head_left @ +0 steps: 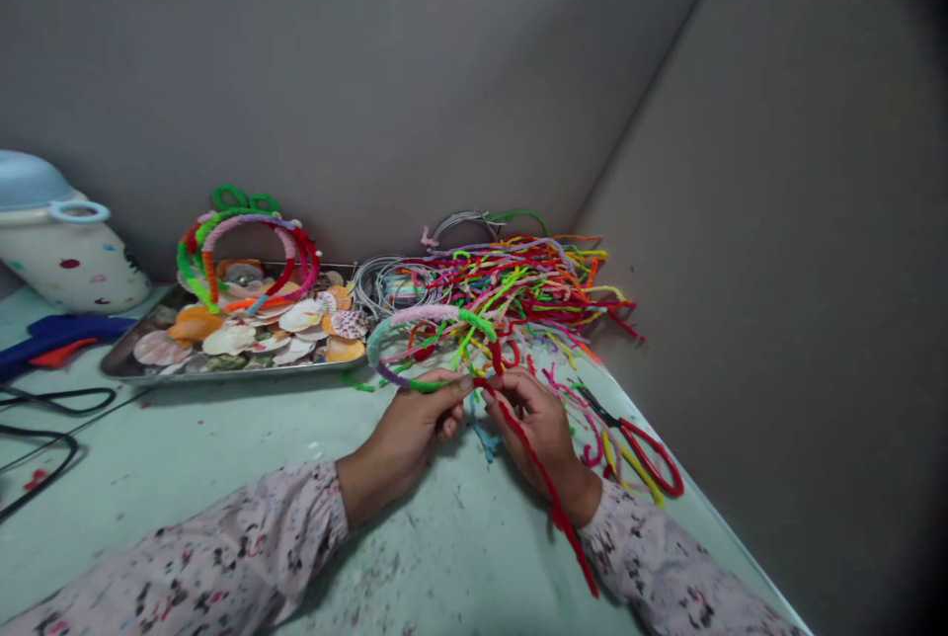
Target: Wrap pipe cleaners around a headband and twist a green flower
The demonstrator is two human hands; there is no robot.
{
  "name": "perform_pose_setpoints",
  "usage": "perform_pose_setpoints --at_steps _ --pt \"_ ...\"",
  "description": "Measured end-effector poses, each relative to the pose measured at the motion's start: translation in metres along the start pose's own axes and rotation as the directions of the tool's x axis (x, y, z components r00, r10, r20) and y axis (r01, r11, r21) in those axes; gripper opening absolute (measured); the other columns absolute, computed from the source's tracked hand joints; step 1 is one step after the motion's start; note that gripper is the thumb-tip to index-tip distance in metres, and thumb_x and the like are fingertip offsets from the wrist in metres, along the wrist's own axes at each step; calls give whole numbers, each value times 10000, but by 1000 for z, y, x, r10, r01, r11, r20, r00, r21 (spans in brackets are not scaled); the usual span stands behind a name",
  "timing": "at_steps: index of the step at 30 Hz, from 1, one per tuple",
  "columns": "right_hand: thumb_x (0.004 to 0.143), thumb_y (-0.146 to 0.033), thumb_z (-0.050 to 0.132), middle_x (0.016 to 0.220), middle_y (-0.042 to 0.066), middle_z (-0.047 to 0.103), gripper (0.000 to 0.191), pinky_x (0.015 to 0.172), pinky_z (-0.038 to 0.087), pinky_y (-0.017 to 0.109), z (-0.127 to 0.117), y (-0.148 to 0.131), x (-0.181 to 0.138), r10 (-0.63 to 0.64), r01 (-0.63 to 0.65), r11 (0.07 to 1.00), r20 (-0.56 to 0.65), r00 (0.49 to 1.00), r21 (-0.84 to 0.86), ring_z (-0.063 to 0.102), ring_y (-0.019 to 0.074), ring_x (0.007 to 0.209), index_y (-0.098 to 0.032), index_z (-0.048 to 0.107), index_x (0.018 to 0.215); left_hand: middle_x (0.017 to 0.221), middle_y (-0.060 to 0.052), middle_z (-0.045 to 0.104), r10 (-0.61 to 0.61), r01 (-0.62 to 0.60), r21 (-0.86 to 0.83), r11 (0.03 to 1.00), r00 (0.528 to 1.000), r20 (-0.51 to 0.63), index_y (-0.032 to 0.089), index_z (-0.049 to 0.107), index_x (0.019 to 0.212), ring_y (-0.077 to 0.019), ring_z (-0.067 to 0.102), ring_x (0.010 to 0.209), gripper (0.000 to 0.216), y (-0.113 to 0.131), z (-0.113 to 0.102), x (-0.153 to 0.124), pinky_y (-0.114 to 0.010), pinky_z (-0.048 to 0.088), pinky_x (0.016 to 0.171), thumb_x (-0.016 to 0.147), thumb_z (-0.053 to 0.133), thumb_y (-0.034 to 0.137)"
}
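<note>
Between my hands is a ring (425,314) wrapped in fuzzy pipe cleaner, in pink, light green, teal, purple and red bands. My left hand (411,429) is closed, pinching the ring's green lower side between thumb and fingers. Just to its right, my right hand (539,429) pinches a red pipe cleaner (552,493) where it meets the ring. The red strand's long loose tail hangs over that hand and down past the wrist. Behind the ring lies a tangled heap of coloured pipe cleaners (529,280).
A metal tray (244,375) of seashells stands at left, with finished-looking wrapped rings (209,271) on it. Coiled wire (377,285) lies beside it. Red-handled scissors (656,458) rest near the right table edge. A lidded cup (70,261), a blue tool (66,332) and black cable (70,448) are far left.
</note>
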State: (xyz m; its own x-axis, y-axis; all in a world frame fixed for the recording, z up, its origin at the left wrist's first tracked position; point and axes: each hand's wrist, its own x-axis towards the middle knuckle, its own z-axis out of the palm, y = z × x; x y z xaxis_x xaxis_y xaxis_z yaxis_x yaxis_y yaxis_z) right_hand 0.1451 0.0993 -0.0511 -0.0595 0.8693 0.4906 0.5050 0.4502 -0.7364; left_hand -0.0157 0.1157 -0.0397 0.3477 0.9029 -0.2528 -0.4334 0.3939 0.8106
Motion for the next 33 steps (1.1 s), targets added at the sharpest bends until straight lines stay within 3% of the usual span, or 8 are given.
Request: perform_pose_setpoints --at_steps 21,33 --pt "838 -182 560 830 34 634 68 705 468 297 -1 -1 -1 -14 13 997 -19 1000 -75 596 176 783 -206 619 861 573 43 524 13 -13 39 999 1000 6 141 622 768 -36 437 471 160 1 1 -1 -150 306 435 710 708 263" --pt "822 -193 588 747 12 593 47 604 425 259 0 1 0 16 -18 999 -30 999 -47 544 143 662 -192 595 776 592 34 466 135 -152 219 964 987 92 142 588 718 -58 398 504 226 3 -2 -1 -185 290 460 790 642 348"
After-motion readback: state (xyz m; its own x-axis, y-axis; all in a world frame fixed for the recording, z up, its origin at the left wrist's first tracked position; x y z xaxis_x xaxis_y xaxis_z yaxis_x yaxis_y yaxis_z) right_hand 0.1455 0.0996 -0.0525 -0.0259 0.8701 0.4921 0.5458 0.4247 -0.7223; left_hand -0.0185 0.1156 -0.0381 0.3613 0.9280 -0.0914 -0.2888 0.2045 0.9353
